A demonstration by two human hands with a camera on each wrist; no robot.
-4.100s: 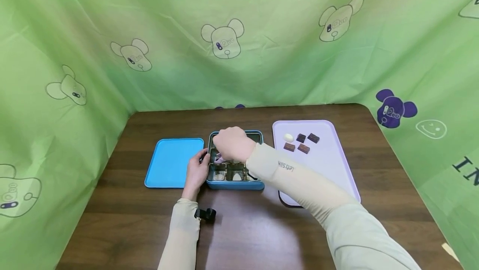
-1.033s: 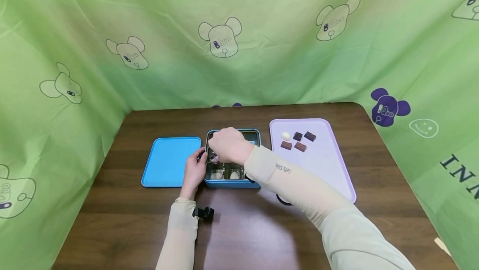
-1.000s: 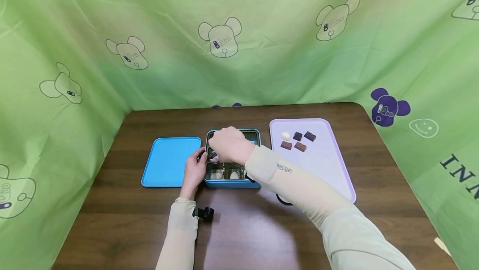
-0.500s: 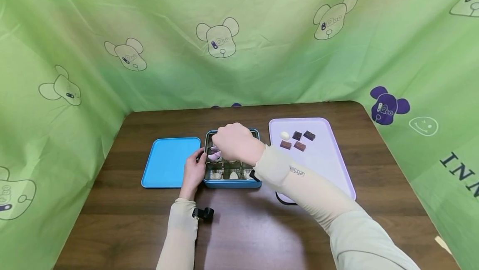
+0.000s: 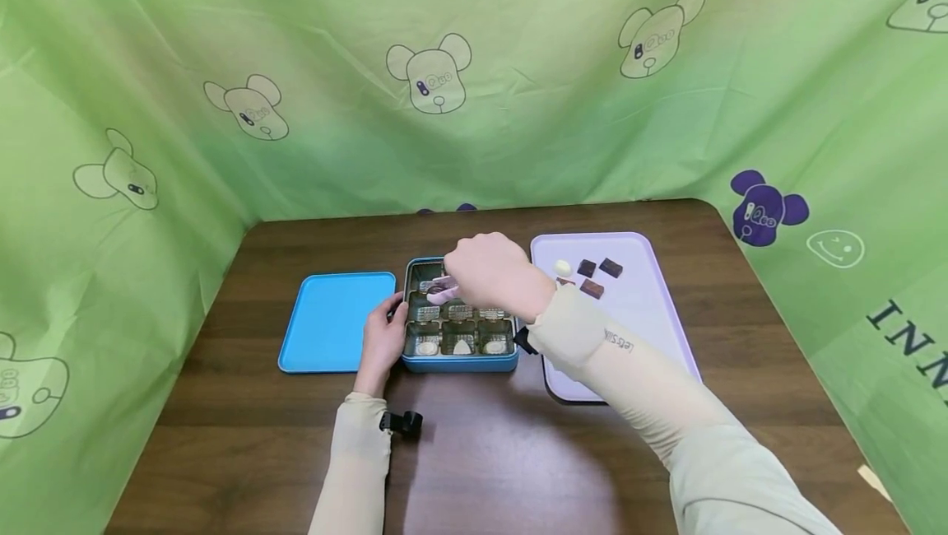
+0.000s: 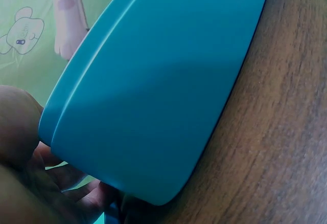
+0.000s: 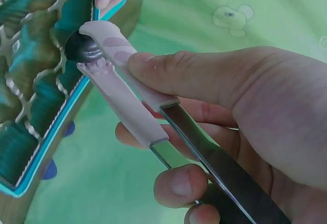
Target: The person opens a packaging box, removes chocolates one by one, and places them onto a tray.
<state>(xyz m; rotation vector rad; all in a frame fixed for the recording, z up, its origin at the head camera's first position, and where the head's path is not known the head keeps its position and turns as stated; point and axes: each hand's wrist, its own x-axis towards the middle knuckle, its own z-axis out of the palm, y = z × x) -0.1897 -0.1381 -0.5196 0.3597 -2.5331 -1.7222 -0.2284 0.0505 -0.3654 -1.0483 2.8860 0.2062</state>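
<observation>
My right hand (image 5: 498, 273) holds a pair of tongs (image 5: 443, 290) with pink paw-shaped tips over the blue box (image 5: 461, 365). In the right wrist view, the thumb and fingers pinch the tongs' metal arms, and a dark, glossy, round thing (image 7: 80, 48) shows at the tips; whether it is gripped or lies beyond, I cannot tell. Compartments divide the box, and white pieces (image 5: 427, 348) lie in its front row. My right hand hides part of the back right. My left hand (image 5: 382, 341) grips the box's left wall, with fingers curled around the corner in the left wrist view.
A flat blue lid (image 5: 337, 323) lies left of the box. On the right, a pale purple tray (image 5: 646, 329) bears a white piece (image 5: 563, 268), dark chocolates (image 5: 611, 267) and brown chocolates (image 5: 592, 288). My right sleeve crosses the tray. A green curtain (image 5: 474, 148) surrounds the wooden table (image 5: 474, 453).
My right hand has moved up and to the right with the tongs, baring more of the box's left and middle compartments. My left hand stays on the box's left side.
</observation>
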